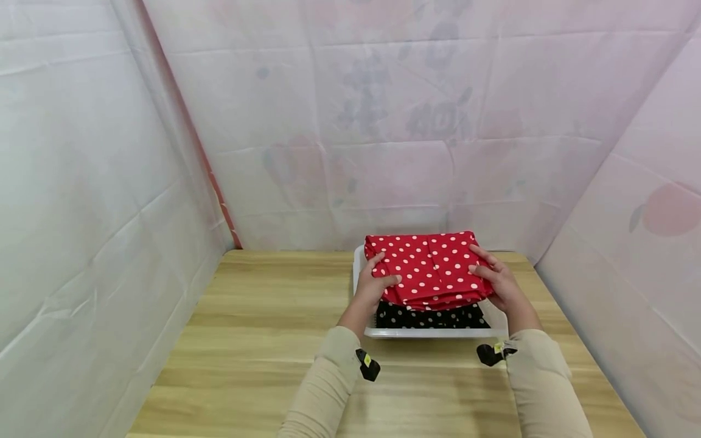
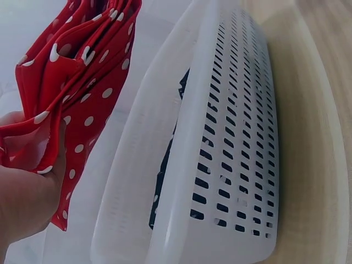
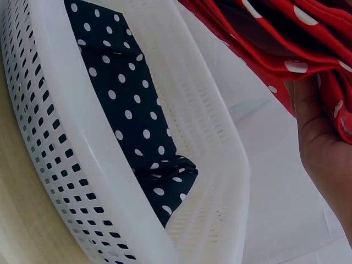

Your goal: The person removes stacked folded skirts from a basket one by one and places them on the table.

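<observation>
A folded red cloth with white polka dots [image 1: 421,267] is held above a white plastic basket [image 1: 438,333]. My left hand [image 1: 374,284] grips its left side, thumb on top and fingers partly hidden beneath; the left wrist view shows the layered folds [image 2: 82,82] in that hand. On the opposite side my right hand [image 1: 501,283] grips the cloth's edge, with the thumb on top. Inside the basket lies a folded black cloth with white dots [image 3: 129,104], partly covered by the red one in the head view.
The basket has slotted walls [image 2: 236,132] and stands on a wooden table [image 1: 263,340] near its back edge. Pale printed sheeting [image 1: 383,121] hangs behind the table and along both sides.
</observation>
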Available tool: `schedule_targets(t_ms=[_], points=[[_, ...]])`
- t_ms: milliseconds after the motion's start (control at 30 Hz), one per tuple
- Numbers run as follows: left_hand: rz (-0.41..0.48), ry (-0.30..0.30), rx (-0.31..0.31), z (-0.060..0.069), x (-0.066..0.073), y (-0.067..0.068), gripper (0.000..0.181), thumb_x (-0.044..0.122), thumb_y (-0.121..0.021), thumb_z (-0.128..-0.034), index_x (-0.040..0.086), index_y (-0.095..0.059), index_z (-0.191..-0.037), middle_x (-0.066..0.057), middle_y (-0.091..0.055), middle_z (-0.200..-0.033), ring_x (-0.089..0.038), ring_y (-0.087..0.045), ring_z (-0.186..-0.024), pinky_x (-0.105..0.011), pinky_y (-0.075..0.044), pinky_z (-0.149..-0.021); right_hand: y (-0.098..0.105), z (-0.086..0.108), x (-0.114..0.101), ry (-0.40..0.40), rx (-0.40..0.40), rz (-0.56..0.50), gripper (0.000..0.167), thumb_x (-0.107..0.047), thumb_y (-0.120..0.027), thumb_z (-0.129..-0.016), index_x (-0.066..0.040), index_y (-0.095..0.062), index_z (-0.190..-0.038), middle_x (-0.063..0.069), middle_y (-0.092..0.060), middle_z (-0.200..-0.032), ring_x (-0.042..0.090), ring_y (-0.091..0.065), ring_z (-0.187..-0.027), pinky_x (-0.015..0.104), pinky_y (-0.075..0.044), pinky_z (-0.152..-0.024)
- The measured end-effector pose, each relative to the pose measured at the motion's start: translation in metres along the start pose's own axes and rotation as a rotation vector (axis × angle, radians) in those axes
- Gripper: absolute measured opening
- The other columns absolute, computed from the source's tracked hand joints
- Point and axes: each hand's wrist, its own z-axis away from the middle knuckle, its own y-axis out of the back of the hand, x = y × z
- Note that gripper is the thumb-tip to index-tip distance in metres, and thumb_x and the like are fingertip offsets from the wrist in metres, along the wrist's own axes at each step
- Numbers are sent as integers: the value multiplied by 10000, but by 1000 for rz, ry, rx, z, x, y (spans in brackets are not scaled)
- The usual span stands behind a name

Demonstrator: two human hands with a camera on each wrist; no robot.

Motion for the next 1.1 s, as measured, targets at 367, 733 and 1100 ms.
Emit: schedule_targets(t_ms=[367, 733, 1100], points=[[-19, 1, -20, 11, -7, 7, 668, 59, -744, -764, 262, -479, -1342, -98, -404, -1324, -290, -481, -1115, -359, -518, -776, -3, 17, 7, -19, 22, 67, 584, -74, -520, -947, -174, -288, -1473, 128, -210, -1359, 111, -607, -901, 307, -526, -727], [-15, -21, -4, 31, -10, 35, 659, 82, -761, -752, 235, -487, -1332, -124, -383, -1338, -338, -426, -1174, -400, -516, -775, -26, 29, 21, 4, 57, 138, 560, -101, -577, -922, -161, -365, -1437, 77, -280, -1333, 97, -591, -927, 324, -524, -733], [-51, -68, -8, 41, -6, 58, 669, 90, -745, -766, 229, -456, -1353, -128, -370, -1352, -344, -423, -1183, -418, -513, -774, -53, 34, 38, 21, 99, -12, 500, -93, -546, -938, -76, -380, -1409, 78, -313, -1350, 125, -576, -982, 317, -520, -757]])
